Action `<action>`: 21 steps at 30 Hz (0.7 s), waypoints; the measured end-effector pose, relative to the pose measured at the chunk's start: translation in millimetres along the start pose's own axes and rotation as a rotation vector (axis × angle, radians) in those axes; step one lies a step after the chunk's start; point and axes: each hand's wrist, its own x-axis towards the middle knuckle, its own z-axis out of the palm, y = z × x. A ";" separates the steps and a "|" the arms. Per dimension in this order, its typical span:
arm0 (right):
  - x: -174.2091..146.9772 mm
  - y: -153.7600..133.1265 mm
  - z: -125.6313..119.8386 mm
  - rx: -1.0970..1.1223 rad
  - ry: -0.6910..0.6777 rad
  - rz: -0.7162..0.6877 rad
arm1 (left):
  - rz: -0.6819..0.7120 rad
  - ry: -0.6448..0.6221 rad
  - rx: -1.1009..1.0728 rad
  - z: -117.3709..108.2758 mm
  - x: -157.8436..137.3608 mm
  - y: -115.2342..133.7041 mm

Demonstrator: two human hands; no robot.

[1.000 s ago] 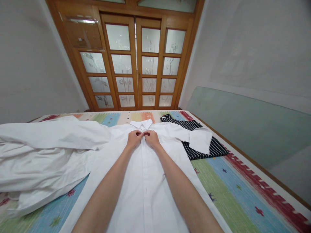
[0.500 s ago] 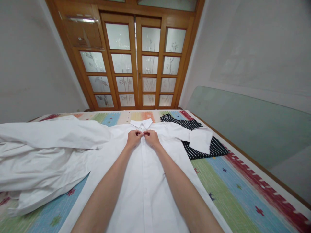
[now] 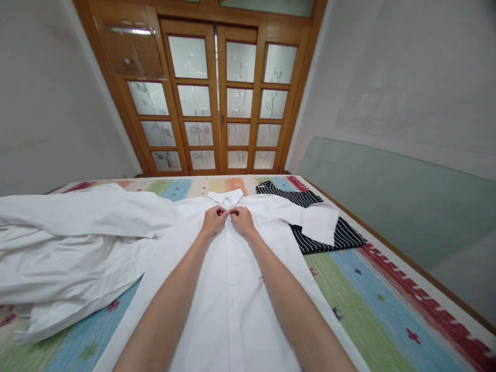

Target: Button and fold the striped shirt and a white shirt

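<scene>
You look down along both your bare forearms at a white shirt, which lies face up on a bed cover with its collar pointing away from you. The shirt is directly in front of you, filling the middle of the view from near to far.

Your left hand and right hand meet on the front placket, just below the collar. On each, the thumb and index finger close in a pinch on the cloth there, with the other fingers curled in. Whether a button sits between your fingertips is too small to tell.

To your left, a long white sleeve stretches out over crumpled white cloth. To your right, the other sleeve ends in a wide opening and overlaps a black garment with white stripes.

The bed cover has green, blue and red bands with small star and cross shapes. Beyond it stand wooden doors with pale glass panes, several showing plant designs. A pale green panel runs along the right side, against a grey-white wall.
</scene>
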 end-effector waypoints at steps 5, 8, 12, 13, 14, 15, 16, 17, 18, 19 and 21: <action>0.2 0.8 0.1 0.009 0.000 -0.002 | 0.027 -0.011 -0.031 0.9 -1.0 -0.8; 0.5 1.1 0.1 0.010 -0.004 0.003 | 0.037 -0.012 -0.076 0.9 -1.3 -1.1; 0.7 0.3 -0.1 0.021 -0.006 0.014 | 0.045 -0.031 -0.108 1.7 -1.2 -0.8; 0.6 -0.1 -0.2 0.029 -0.008 0.015 | 0.043 -0.030 -0.108 1.9 -1.2 -0.7; 0.5 -0.5 -0.4 0.038 -0.011 0.015 | 0.037 -0.027 -0.105 2.0 -1.1 -0.5; 0.4 -0.9 -0.6 0.046 -0.014 0.015 | 0.029 -0.022 -0.098 2.1 -0.9 -0.3; 0.3 -1.2 -0.9 0.050 -0.017 0.014 | 0.019 -0.017 -0.088 2.0 -0.8 -0.2; 0.2 -1.5 -1.1 0.053 -0.018 0.014 | 0.009 -0.012 -0.075 2.0 -0.5 0.0; 0.1 -1.6 -1.3 0.053 -0.018 0.015 | 0.002 -0.009 -0.063 1.8 -0.3 0.0; 0.0 -1.7 -1.5 0.054 -0.018 0.016 | -0.004 -0.006 -0.053 1.7 0.0 0.0; -0.1 -1.8 -1.9 0.063 -0.020 0.019 | -0.012 -0.004 -0.043 1.5 0.6 -0.2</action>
